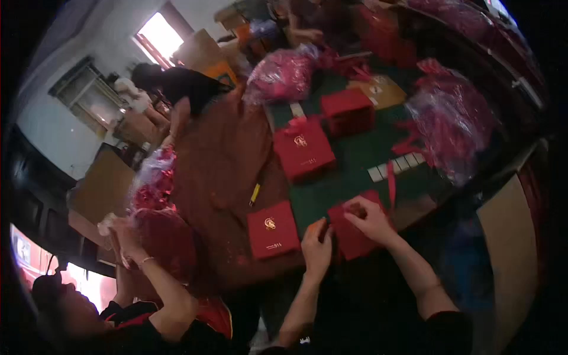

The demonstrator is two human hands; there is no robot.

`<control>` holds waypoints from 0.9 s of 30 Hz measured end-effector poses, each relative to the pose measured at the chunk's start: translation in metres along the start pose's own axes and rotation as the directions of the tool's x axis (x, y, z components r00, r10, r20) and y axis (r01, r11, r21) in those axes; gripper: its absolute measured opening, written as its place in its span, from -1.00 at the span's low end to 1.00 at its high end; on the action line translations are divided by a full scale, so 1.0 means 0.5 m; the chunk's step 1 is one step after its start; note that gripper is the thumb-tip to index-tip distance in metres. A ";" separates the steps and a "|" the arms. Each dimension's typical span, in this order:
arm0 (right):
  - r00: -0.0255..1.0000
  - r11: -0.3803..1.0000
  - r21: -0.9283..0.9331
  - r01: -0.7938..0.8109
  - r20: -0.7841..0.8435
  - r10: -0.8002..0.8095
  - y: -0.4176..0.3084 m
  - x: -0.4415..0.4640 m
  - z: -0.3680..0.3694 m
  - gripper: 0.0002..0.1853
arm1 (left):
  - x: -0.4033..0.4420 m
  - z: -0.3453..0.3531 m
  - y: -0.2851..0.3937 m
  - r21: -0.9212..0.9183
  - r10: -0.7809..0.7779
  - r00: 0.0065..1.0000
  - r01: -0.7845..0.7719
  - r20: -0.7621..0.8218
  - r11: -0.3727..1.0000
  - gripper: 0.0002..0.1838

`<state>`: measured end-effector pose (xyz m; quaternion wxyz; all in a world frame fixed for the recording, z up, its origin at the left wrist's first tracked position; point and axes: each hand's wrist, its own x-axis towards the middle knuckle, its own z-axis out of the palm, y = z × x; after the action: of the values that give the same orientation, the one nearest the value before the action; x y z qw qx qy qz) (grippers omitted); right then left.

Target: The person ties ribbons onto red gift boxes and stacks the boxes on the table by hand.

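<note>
Red box [354,241] is lying under right hand [373,222], beside left hand [318,247]; both are showing bent fingers, pinch unclear. Probably light, stiff; edgewise hold is looking safest.

Workshop, long shared worktable [219,157], red boxes [307,155], filled plastic bags [281,77].

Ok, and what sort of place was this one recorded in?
Probably a packing workshop: square-faced red boxes with gold emblems and clear plastic bags of pink-red material sit on a green-and-brown work surface.
</note>
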<state>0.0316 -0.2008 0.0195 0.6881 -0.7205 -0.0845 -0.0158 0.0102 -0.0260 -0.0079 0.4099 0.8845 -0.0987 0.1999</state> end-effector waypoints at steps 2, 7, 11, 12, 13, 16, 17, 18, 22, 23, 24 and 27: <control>0.988 0.976 0.160 -0.150 0.061 0.142 0.030 -0.002 -0.003 -0.81 | 0.004 -0.001 0.005 -0.117 -0.135 0.990 0.138 0.037 0.983 -0.75; 0.994 0.981 0.167 -0.099 -0.034 0.107 0.047 -0.021 0.004 -0.87 | 0.009 0.003 -0.002 -0.144 -0.191 0.980 0.197 0.054 0.970 -0.81; 0.992 0.997 0.017 0.070 -0.107 -0.068 0.076 -0.014 0.005 -0.87 | 0.022 -0.004 0.019 -0.135 -0.292 0.952 0.303 0.092 0.943 -0.81; 0.951 0.937 -0.237 0.256 -0.115 -0.289 0.073 -0.012 0.003 -0.86 | 0.025 -0.005 0.020 -0.102 -0.305 0.946 0.315 0.107 0.943 -0.80; 0.869 0.782 -0.473 0.406 -0.067 -0.491 0.070 -0.013 0.002 -0.84 | 0.020 -0.004 0.013 -0.132 -0.244 0.964 0.257 0.107 0.957 -0.78; 0.944 0.876 -0.409 0.255 -0.091 -0.317 0.052 -0.024 0.008 -0.80 | 0.021 -0.001 0.013 -0.129 -0.294 0.947 0.311 0.131 0.942 -0.78; 0.972 0.908 -0.390 0.155 -0.102 -0.210 0.050 -0.026 0.009 -0.80 | 0.019 0.002 0.010 -0.129 -0.293 0.947 0.310 0.133 0.942 -0.78; 0.960 0.892 -0.395 0.218 -0.079 -0.270 0.053 -0.024 0.009 -0.82 | 0.015 0.005 0.003 -0.148 -0.255 0.961 0.270 0.111 0.951 -0.77; 0.892 0.808 -0.445 0.386 -0.043 -0.450 0.063 -0.016 0.010 -0.89 | 0.003 0.013 -0.007 -0.215 -0.202 0.976 0.214 0.077 0.953 -0.73; 0.891 0.808 -0.445 0.387 -0.045 -0.451 0.062 -0.016 0.009 -0.89 | 0.003 0.016 -0.009 -0.250 -0.190 0.979 0.202 0.073 0.947 -0.71; 0.896 0.803 -0.450 0.390 -0.017 -0.445 0.062 -0.016 0.009 -0.89 | 0.005 0.012 0.004 -0.221 -0.295 0.948 0.315 0.122 0.923 -0.70; 0.902 0.805 -0.444 0.394 0.016 -0.432 0.062 -0.013 0.012 -0.90 | 0.003 0.017 0.005 -0.086 -0.231 0.967 0.240 0.105 0.967 -0.70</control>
<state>0.0290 -0.1967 -0.0124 0.4919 -0.8188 -0.2040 -0.2146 0.0132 -0.0341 -0.0107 0.4687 0.8771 -0.0218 0.1027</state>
